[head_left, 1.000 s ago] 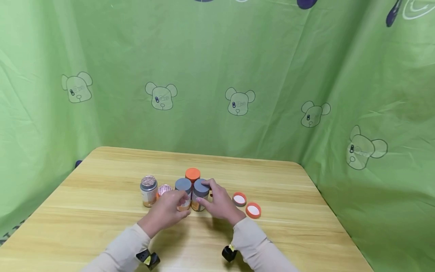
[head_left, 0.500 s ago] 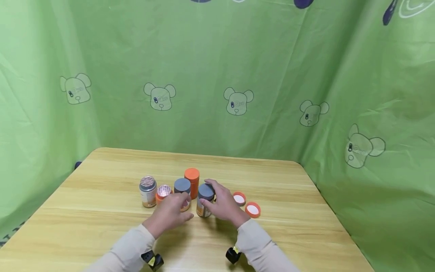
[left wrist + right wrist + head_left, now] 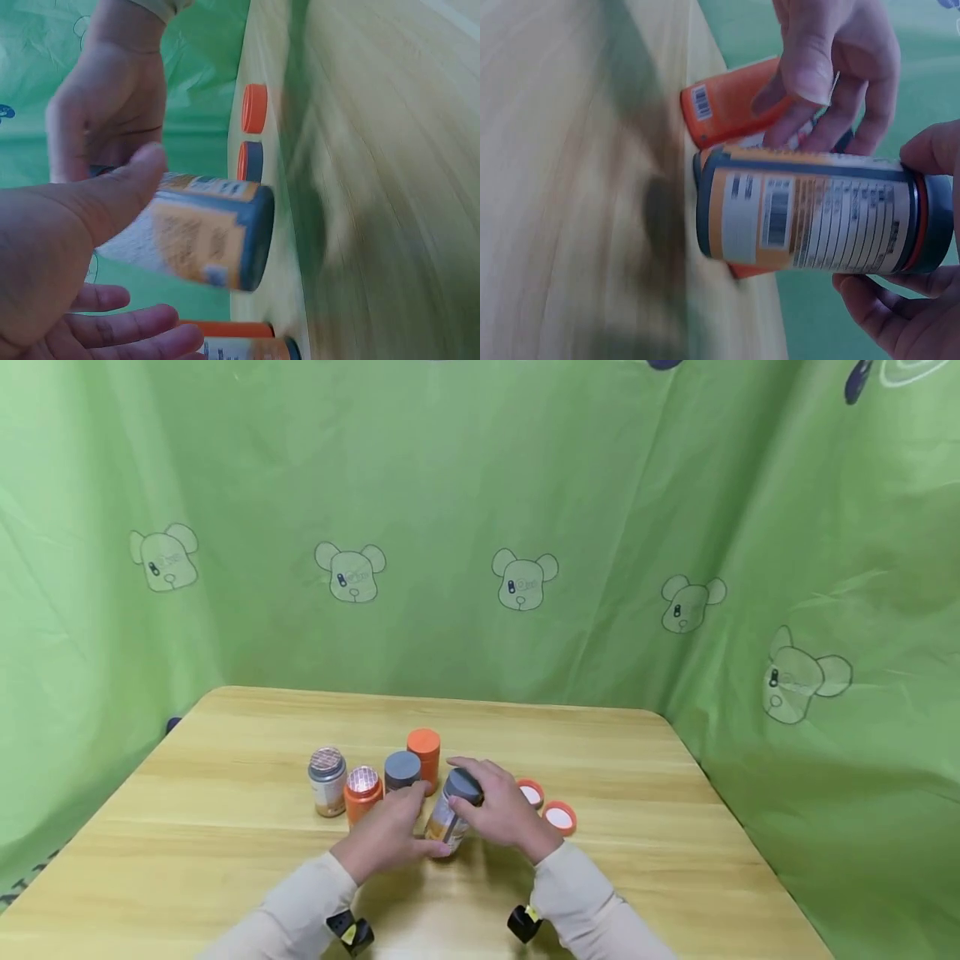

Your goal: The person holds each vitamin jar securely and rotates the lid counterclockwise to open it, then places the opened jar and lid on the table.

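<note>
My right hand [image 3: 501, 810] grips a grey-lidded jar [image 3: 444, 825] by its lid, fingers and thumb round the top. The jar leans, its base toward my left hand, and in the left wrist view [image 3: 202, 244] it hangs off the table. An orange, white and dark label with a barcode shows in the right wrist view. My left hand [image 3: 390, 833] is spread beside the jar, thumb by its lower side, fingers extended. Just behind the left hand stand another grey-lidded jar [image 3: 402, 767] and an orange jar with a foil-sealed top [image 3: 363, 783].
Farther left is a grey jar with a foil-sealed mouth [image 3: 327, 787]. An orange-lidded jar [image 3: 425, 752] stands at the back of the group. Two loose lids, one grey-sided [image 3: 532, 792] and one orange [image 3: 560, 817], lie white inside up on the wooden table [image 3: 660, 860].
My right hand has drawn the grey-lidded jar away from the group, toward me and rightward, and tilted it. My left hand has moved right, toward its base.
</note>
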The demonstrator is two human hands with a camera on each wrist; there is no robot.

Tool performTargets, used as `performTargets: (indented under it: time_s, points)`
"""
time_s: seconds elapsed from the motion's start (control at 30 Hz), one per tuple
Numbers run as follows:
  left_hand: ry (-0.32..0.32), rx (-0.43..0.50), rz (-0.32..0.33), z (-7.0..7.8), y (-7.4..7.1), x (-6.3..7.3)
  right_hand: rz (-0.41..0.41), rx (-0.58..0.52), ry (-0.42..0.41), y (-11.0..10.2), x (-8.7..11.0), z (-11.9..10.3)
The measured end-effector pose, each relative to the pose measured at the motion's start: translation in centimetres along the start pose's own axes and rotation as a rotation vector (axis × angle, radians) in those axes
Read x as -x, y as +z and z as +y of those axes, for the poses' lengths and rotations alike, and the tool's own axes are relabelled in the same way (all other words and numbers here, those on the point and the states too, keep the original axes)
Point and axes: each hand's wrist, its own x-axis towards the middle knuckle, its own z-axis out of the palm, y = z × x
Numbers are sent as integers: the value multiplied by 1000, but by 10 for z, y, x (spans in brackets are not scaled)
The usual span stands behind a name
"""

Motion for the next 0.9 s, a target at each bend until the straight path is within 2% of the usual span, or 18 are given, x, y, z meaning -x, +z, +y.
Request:
performTargets:
  time_s: [0.2, 0.47, 0.67, 0.77, 0.9]
  points:
    - [74, 26, 29, 4, 5, -3, 14, 22, -4, -4, 0, -11]
    - [116, 3, 71, 7, 10, -6, 29, -29, 29, -8, 3, -16]
    - [112, -65, 95, 10, 10, -6, 23, -13, 15, -12, 4, -14]
    - [111, -90, 88, 12, 10, -7, 2, -5, 30, -13, 4, -13]
    - [115, -112, 71, 12, 10, -7, -35, -47, 29, -16, 4, -11]
